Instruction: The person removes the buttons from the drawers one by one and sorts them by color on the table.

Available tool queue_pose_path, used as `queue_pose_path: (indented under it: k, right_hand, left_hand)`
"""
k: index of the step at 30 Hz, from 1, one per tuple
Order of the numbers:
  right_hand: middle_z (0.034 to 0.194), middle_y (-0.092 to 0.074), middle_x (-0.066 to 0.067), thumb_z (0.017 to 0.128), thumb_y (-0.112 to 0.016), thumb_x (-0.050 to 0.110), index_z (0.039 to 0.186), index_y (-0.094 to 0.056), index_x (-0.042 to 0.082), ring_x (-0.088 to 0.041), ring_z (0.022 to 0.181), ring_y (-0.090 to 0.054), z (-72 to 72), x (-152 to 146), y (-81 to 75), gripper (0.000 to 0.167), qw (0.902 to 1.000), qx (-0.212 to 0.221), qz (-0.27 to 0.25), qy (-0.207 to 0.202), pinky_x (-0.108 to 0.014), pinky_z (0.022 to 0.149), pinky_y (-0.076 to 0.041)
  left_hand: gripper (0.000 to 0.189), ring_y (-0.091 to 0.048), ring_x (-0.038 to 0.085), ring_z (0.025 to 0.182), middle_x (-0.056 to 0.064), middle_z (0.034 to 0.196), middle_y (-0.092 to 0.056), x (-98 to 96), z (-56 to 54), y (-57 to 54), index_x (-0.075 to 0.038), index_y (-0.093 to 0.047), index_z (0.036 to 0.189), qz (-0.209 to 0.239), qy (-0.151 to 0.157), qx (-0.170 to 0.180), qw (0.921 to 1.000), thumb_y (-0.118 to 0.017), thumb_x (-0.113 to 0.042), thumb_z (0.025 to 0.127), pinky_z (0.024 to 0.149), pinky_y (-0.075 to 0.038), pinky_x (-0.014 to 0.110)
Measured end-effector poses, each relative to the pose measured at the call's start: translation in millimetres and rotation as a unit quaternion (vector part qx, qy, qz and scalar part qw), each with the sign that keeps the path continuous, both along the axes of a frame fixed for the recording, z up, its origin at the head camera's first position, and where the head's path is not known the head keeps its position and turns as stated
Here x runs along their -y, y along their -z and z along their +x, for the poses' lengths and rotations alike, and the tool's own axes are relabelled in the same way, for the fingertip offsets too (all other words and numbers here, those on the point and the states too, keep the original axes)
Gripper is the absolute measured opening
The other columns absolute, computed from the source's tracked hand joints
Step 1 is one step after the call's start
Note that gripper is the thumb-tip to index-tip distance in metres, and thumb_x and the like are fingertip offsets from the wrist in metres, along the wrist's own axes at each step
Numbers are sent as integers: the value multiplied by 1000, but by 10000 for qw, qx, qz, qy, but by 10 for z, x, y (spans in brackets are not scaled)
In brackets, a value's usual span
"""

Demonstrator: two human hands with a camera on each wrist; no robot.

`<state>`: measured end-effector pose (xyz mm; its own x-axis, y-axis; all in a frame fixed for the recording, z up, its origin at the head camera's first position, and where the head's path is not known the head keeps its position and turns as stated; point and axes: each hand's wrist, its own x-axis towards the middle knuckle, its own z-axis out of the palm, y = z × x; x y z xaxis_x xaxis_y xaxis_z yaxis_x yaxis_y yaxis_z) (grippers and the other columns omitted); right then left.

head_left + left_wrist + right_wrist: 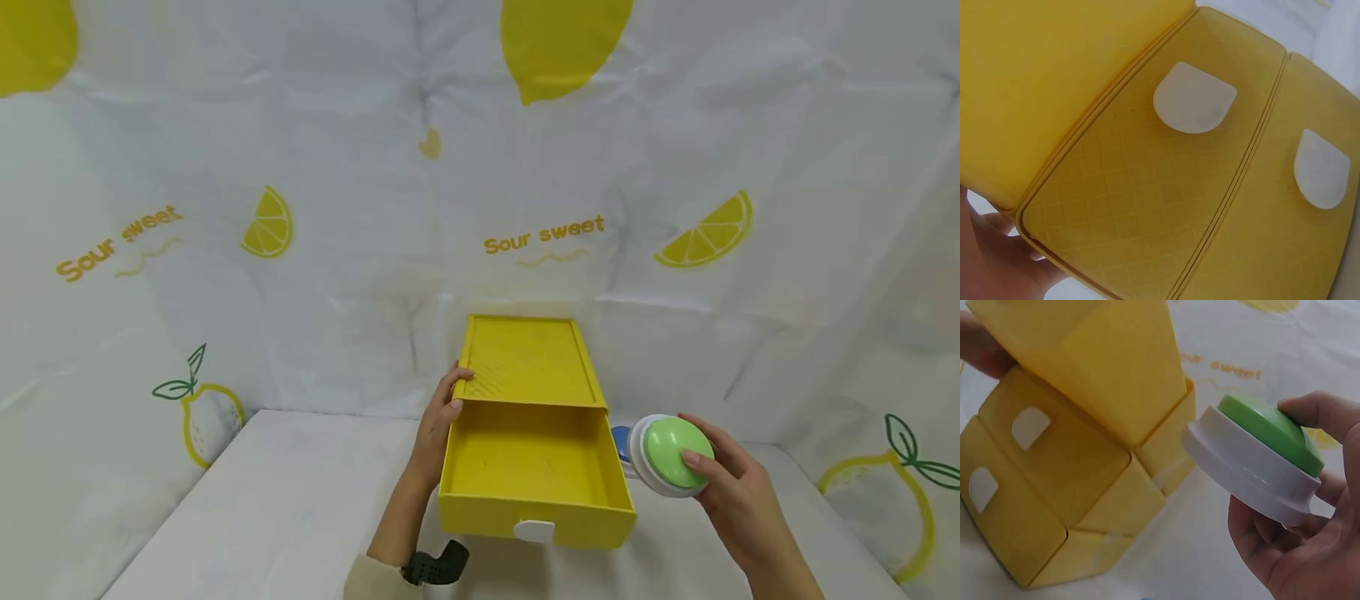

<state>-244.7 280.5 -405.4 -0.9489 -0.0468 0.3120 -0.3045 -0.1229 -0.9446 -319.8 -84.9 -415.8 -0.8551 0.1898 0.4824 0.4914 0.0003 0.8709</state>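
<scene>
A yellow drawer box (525, 358) stands with its top drawer (536, 521) pulled out toward me; no contents show inside. White tab handles (1194, 99) mark the two closed drawers below it. At the box's left side, my left hand (437, 427) grips the edge near the front corner, fingertips over the top. To the right of the pulled-out drawer, my right hand (738, 492) holds a push button (675, 452) in the air. The button has a green dome and a round white base; my thumb lies on the dome, and the other fingers support the base.
Behind the held button, a blue-topped object (621, 442) with a pale base is on the white table (300, 500), partly hidden by the drawer. A white cloth (360, 250) with lemon prints hangs behind the table.
</scene>
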Motion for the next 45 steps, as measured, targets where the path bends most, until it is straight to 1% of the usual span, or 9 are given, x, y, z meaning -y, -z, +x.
queue_pose_path:
  k: [4, 10, 16, 20, 24, 28, 33, 38, 45]
  right_hand:
    - [126, -62, 19, 104, -51, 6, 141, -56, 23, -1, 102, -63, -122, -84, 168, 41, 9968, 657, 322, 318, -20, 82, -58]
    - [122, -52, 29, 102, -62, 23, 147, -49, 25, 5, 103, -58, -263, -119, 418, 47, 9792, 1649, 872, 796, -16, 84, -56]
    - [159, -34, -3, 99, -65, 36, 158, -31, 16, 5, 111, -48, -346, -86, 573, 71, 9560, 2477, 1256, 948, -10, 84, -51]
    - [171, -15, -15, 98, -66, 37, 160, -25, 13, -17, 139, -39, -374, -67, 641, 78, 9454, 2775, 1389, 996, -17, 95, -54]
    - [170, -8, -21, 96, -67, 39, 160, -24, 8, -41, 156, -14, -395, -67, 713, 83, 9382, 2824, 1655, 1121, -49, 121, -35]
    - [166, -12, -29, 95, -66, 47, 157, -30, 5, -51, 154, -7, -396, -54, 789, 83, 9177, 2757, 2546, 1302, -65, 123, -16]
    - [161, -28, -31, 96, -60, 55, 153, -37, 4, -52, 149, -24, -379, -14, 846, 79, 8924, 2495, 3392, 1625, -66, 121, -23]
    - [155, -39, -32, 94, -61, 62, 150, -43, 1, -50, 142, -38, -337, -16, 912, 85, 8760, 2128, 3851, 1976, -63, 116, -35]
    - [153, -43, -31, 94, -61, 60, 147, -46, 0, -48, 141, -42, -283, 28, 991, 81, 8766, 1842, 3867, 2192, -59, 116, -38]
  left_hand:
    - [44, -18, 39, 156, 12, 172, -9, 10, -5, 0, -15, -40, 144, -8, -71, -10, 10000, -32, -27, 103, 120, -28, 64]
    - [44, -18, 39, 156, 10, 172, -10, 9, -9, -25, -15, -40, 144, 11, -41, -48, 10000, -32, -28, 103, 118, -31, 64]
    - [44, -18, 39, 156, 10, 172, -9, -1, -7, -50, -14, -39, 144, 11, -31, -52, 10000, -33, -28, 102, 119, -30, 64]
    - [44, -18, 40, 156, 13, 172, -8, -2, -10, -46, -13, -39, 143, -18, -17, -65, 10000, -32, -27, 102, 119, -30, 65]
    - [44, -19, 40, 156, 12, 172, -9, -1, -10, -46, -13, -39, 143, -5, -26, -64, 10000, -32, -27, 102, 119, -30, 64]
    - [44, -18, 40, 156, 13, 172, -8, -1, -4, -46, -13, -39, 143, 10, 2, -67, 10000, -32, -26, 102, 119, -30, 65]
    - [44, -18, 40, 156, 12, 172, -7, -8, -5, -42, -12, -38, 144, 65, 89, -36, 9999, -32, -26, 102, 120, -29, 65]
    - [44, -17, 40, 156, 12, 172, -6, -13, -5, -32, -12, -38, 144, 71, 115, 0, 9999, -32, -25, 102, 121, -27, 64]
    - [44, -18, 39, 156, 10, 172, -9, 1, -4, -15, -12, -38, 144, 46, 89, -18, 9999, -31, -25, 102, 121, -27, 64]
